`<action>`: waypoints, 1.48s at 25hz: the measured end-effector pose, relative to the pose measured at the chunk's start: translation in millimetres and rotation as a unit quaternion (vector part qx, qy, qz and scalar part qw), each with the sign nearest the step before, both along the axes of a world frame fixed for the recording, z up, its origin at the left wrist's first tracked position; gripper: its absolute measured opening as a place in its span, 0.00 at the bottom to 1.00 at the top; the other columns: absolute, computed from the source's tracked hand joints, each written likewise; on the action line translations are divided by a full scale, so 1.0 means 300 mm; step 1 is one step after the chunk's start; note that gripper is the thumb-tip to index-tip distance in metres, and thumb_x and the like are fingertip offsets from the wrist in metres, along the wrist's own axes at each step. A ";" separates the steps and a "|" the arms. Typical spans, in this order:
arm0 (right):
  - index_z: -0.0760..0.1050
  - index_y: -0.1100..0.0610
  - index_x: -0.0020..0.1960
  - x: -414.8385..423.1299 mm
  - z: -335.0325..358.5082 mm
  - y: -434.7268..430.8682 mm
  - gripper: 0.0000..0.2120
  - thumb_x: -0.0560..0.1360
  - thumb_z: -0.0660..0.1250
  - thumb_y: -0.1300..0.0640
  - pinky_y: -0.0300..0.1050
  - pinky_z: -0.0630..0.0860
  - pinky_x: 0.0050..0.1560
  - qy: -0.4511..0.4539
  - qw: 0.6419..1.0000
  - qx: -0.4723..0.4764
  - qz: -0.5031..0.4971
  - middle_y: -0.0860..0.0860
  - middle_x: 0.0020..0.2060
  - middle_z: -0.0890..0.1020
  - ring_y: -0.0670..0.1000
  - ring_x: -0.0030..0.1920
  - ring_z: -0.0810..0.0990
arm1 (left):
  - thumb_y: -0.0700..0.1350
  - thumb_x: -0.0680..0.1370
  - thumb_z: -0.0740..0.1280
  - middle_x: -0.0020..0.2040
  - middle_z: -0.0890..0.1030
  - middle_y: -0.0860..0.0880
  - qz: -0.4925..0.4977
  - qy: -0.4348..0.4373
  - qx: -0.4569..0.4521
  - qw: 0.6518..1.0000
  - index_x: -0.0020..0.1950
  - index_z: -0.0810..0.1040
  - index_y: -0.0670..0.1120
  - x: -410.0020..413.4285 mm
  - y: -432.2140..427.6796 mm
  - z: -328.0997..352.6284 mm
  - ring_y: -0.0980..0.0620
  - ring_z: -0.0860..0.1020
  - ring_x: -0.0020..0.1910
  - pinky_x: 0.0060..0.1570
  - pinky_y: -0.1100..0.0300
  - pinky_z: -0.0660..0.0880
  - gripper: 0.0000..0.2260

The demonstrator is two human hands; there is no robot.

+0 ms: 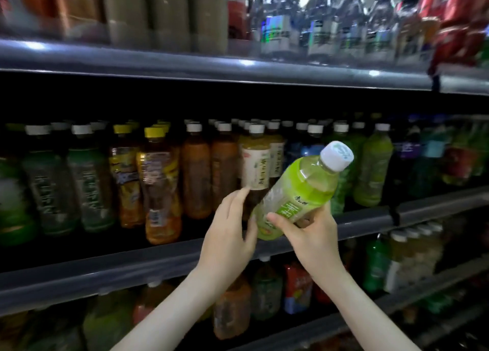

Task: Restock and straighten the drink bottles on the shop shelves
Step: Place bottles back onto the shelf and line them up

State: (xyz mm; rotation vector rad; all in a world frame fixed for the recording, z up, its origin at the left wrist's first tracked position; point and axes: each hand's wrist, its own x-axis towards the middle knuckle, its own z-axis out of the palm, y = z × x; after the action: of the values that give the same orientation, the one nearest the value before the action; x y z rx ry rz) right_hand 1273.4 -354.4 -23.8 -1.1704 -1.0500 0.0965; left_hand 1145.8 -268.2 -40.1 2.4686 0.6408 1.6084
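Observation:
A green tea bottle (301,189) with a white cap is tilted, cap up and to the right, in front of the middle shelf (105,274). My right hand (309,234) grips its lower half from the right. My left hand (229,229) cups the bottle's base from the left, its fingertips reaching up against a cream-labelled brown bottle (255,165) that stands on the shelf behind. The middle shelf holds rows of green, yellow-capped, amber and blue bottles.
The top shelf (185,67) carries brown bottles and clear water bottles (325,25). Green bottles (373,165) stand right of the held one. The lower shelf (397,292) holds more mixed drinks. The shelf rail runs just behind my hands.

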 end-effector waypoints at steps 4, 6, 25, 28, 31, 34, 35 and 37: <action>0.71 0.58 0.60 0.266 -0.024 -0.094 0.30 0.62 0.79 0.64 0.32 0.77 0.45 0.007 1.000 0.000 -0.028 0.48 0.48 0.83 0.41 0.48 0.82 | 0.40 0.77 0.66 0.66 0.71 0.46 -0.005 0.014 0.004 1.000 0.72 0.66 0.45 0.267 -0.056 0.002 0.51 0.70 0.66 0.63 0.70 0.63 0.24; 0.69 0.61 0.64 0.384 -0.028 -0.120 0.32 0.64 0.78 0.64 0.32 0.77 0.47 0.022 0.998 0.028 -0.057 0.48 0.50 0.82 0.40 0.49 0.82 | 0.43 0.77 0.67 0.69 0.68 0.44 0.014 0.018 -0.012 1.000 0.75 0.62 0.49 0.381 -0.074 0.013 0.48 0.67 0.68 0.63 0.63 0.65 0.27; 0.48 0.60 0.77 0.806 -0.023 0.123 0.38 0.77 0.65 0.47 0.53 0.68 0.62 -0.155 0.939 -0.200 -0.232 0.60 0.69 0.62 0.59 0.69 0.62 | 0.57 0.75 0.67 0.74 0.53 0.37 0.186 0.088 -0.139 0.969 0.62 0.16 0.57 0.765 -0.017 0.040 0.38 0.66 0.69 0.56 0.54 0.73 0.53; 0.49 0.63 0.77 0.799 -0.082 0.116 0.37 0.77 0.65 0.50 0.54 0.66 0.64 -0.180 0.930 -0.205 -0.247 0.62 0.67 0.65 0.60 0.67 0.61 | 0.55 0.75 0.68 0.75 0.54 0.35 0.205 0.099 -0.153 0.962 0.66 0.19 0.57 0.768 -0.043 0.039 0.36 0.65 0.69 0.57 0.50 0.74 0.52; 0.54 0.63 0.76 0.776 -0.129 0.066 0.33 0.78 0.64 0.51 0.55 0.65 0.65 -0.197 0.933 -0.175 -0.245 0.61 0.67 0.67 0.60 0.67 0.63 | 0.47 0.75 0.69 0.72 0.60 0.31 0.234 0.056 -0.044 0.970 0.78 0.41 0.49 0.760 -0.079 -0.035 0.31 0.66 0.67 0.63 0.40 0.69 0.42; 0.62 0.62 0.72 0.714 -0.264 -0.029 0.26 0.78 0.63 0.53 0.52 0.64 0.64 -0.237 0.936 -0.078 -0.247 0.58 0.63 0.70 0.56 0.64 0.66 | 0.45 0.78 0.62 0.72 0.63 0.35 0.155 0.026 0.051 0.986 0.75 0.59 0.43 0.690 -0.174 -0.206 0.38 0.62 0.72 0.71 0.43 0.60 0.26; 0.64 0.62 0.71 0.685 -0.351 -0.069 0.24 0.78 0.62 0.54 0.48 0.64 0.63 -0.261 0.935 -0.070 -0.230 0.57 0.62 0.70 0.55 0.62 0.67 | 0.43 0.79 0.61 0.71 0.66 0.37 0.117 0.034 0.061 0.991 0.73 0.63 0.41 0.648 -0.217 -0.291 0.40 0.63 0.72 0.72 0.45 0.59 0.23; 0.66 0.63 0.68 0.617 -0.586 -0.157 0.21 0.78 0.60 0.55 0.43 0.65 0.62 -0.302 0.932 -0.130 -0.154 0.57 0.59 0.73 0.53 0.60 0.69 | 0.40 0.78 0.62 0.69 0.70 0.39 0.074 0.091 0.028 0.993 0.70 0.67 0.40 0.540 -0.296 -0.521 0.43 0.66 0.70 0.72 0.49 0.61 0.20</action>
State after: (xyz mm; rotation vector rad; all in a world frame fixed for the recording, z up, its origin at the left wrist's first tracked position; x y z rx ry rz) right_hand 1458.6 -401.4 -199.6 -1.6503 -1.3983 -0.4104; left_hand 1307.7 -357.0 -196.6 2.6879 0.8341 1.4779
